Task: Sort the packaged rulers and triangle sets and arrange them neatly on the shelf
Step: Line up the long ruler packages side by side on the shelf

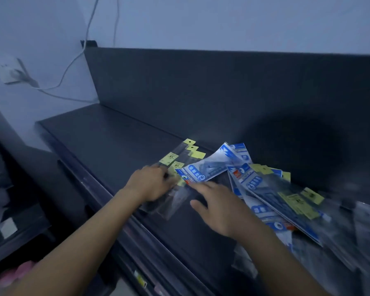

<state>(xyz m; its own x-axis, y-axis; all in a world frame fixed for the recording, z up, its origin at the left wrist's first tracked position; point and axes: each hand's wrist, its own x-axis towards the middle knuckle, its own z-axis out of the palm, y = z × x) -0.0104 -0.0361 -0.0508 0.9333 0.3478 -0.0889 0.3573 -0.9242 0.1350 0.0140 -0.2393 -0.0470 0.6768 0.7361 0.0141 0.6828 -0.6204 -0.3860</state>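
On the dark shelf (107, 133) lie a few clear ruler packets with yellow header cards (181, 154). My left hand (152, 181) rests on their near ends, fingers curled down over them; the frame is blurred there. A blue-and-white triangle set packet (209, 165) lies tilted beside them. My right hand (220, 204) hovers over the shelf with straight fingers, its fingertips touching that packet's near corner. A loose heap of blue triangle sets and yellow-tagged ruler packets (286, 199) spreads to the right.
The shelf's dark back panel (201, 86) rises behind the packets. A raised front lip (124, 218) runs along the shelf edge. A wall socket with a white cable (11, 71) sits at the left. Lower shelves with blurred goods (6, 227) show at bottom left.
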